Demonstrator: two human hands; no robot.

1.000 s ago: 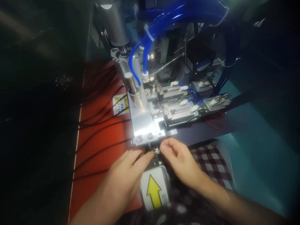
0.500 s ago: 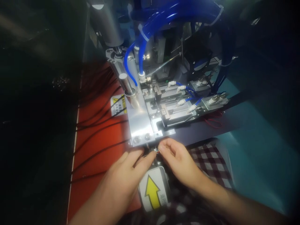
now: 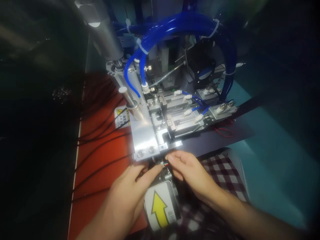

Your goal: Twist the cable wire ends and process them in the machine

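A small white connector with thin coloured wires (image 3: 164,164) sits under the front edge of the metal fixture. The thumb of my left hand (image 3: 130,186) presses at its left side, while the fingers of that hand reach under the fixture and are partly hidden. On the other side, my right hand (image 3: 188,168) has its thumb and forefinger pinched together close to the wires. Whatever lies between those fingertips is too small to make out. Right above both hands is the fixture's shiny metal plate (image 3: 145,140).
Blue air hoses (image 3: 180,25) arch over pneumatic cylinders (image 3: 185,123) behind the plate. Black cables (image 3: 100,166) cross the red surface (image 3: 97,210) at left. A yellow-arrow label (image 3: 160,206) is below my hands, and a checkered cloth (image 3: 220,171) lies at right.
The view has shifted a little, so the machine appears lower and further left. My right fingertips have moved slightly up from the wires, which show more now. My left hand keeps its place at the connector.
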